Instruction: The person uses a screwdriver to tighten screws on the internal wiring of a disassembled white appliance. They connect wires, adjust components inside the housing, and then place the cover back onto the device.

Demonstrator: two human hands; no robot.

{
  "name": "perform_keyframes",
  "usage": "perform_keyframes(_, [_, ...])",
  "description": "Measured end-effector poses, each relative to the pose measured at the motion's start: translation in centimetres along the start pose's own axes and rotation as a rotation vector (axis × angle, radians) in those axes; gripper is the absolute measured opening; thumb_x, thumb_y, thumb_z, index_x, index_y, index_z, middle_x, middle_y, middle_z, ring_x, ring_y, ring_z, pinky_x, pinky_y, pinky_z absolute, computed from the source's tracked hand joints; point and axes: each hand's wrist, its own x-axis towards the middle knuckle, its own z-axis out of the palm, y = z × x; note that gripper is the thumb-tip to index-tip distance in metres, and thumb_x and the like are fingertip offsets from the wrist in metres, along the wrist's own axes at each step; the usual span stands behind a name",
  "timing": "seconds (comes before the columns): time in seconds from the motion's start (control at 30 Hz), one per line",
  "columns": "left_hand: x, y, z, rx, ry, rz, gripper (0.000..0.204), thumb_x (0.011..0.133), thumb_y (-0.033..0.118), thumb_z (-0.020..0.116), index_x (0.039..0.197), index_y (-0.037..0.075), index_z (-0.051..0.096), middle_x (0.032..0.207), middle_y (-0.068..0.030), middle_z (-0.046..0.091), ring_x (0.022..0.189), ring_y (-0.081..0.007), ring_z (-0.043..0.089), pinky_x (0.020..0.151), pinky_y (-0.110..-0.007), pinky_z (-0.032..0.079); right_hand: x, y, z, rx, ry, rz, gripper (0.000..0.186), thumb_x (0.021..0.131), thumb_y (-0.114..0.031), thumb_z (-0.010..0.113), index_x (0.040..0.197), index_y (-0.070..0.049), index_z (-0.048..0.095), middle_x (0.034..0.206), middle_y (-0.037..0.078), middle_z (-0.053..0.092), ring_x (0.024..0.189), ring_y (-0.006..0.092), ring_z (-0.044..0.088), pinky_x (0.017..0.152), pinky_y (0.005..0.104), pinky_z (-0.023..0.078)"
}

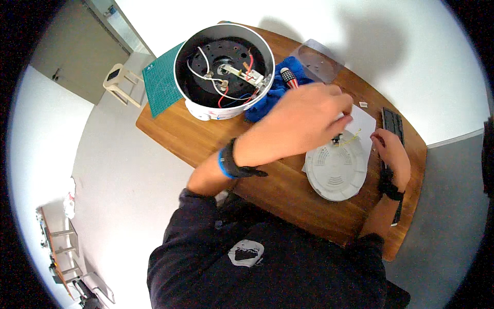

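My left hand point(316, 113) reaches across the table, its fingers curled together above the far edge of a round white plastic base cover point(335, 172) with vent slots. What it pinches, if anything, is hidden. Thin yellow wires point(351, 140) and a small black part point(337, 138) show at the cover's far edge, just below that hand. To the right of the cover, my right hand point(393, 152) is held with thumb and fingers drawn together; I cannot make out anything between them. Under the cover lies a white sheet of paper point(366, 123).
A round white appliance housing point(193, 108) stands open at the back left, with white and red wires inside. Beside it are a blue cloth point(260, 109), a screwdriver point(289, 77), a green cutting mat point(159, 85) and a clear plastic sheet point(319, 57). A long black object point(392, 122) lies at right.
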Motion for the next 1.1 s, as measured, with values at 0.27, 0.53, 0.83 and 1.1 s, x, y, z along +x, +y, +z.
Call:
perform_keyframes(0.27, [-3.7,-5.4,-12.7,0.354,0.053,-0.053,0.015,0.098,0.011,0.076,0.110,0.003,0.073,0.109,-0.0154,0.075,0.102,-0.0364,0.074,0.091,-0.044,0.059,-1.6,-4.8,-1.7,0.023,-0.050,-0.097,0.016,0.102,-0.016,0.072,0.109,-0.001,0.074,0.107,0.019,0.076,0.103,0.0405,0.073,0.090,0.0458,0.058])
perform_keyframes(0.53, [-5.4,-11.3,-15.3,0.510,-0.434,0.075,0.049,0.105,0.028,0.071,0.152,0.016,0.062,0.156,-0.0157,0.060,0.146,-0.0452,0.053,0.122,-0.057,0.043,4.6,-10.1,-1.6,-0.010,-0.167,-0.404,0.024,0.104,-0.019,0.072,0.123,-0.005,0.070,0.113,0.017,0.074,0.105,0.0366,0.073,0.094,0.0448,0.058])
perform_keyframes(0.83, [-4.2,-12.0,-14.4,0.154,-0.582,0.028,0.064,0.096,0.008,0.075,0.155,0.009,0.054,0.158,-0.0159,0.058,0.155,-0.0412,0.045,0.132,-0.051,0.033,17.0,-15.6,5.0,0.071,-0.231,-0.400,0.040,0.108,-0.025,0.067,0.142,-0.005,0.059,0.112,0.021,0.075,0.100,0.0359,0.075,0.086,0.0461,0.058])
perform_keyframes(1.1, [-4.0,-10.4,-13.7,-0.054,-0.500,-0.121,0.045,0.098,0.011,0.078,0.140,0.005,0.063,0.140,-0.0119,0.070,0.138,-0.0346,0.063,0.129,-0.048,0.039,19.9,-14.4,8.8,-0.018,-0.127,-0.353,0.054,0.105,-0.024,0.070,0.151,-0.008,0.048,0.107,0.026,0.076,0.100,0.0449,0.075,0.084,0.0523,0.057])
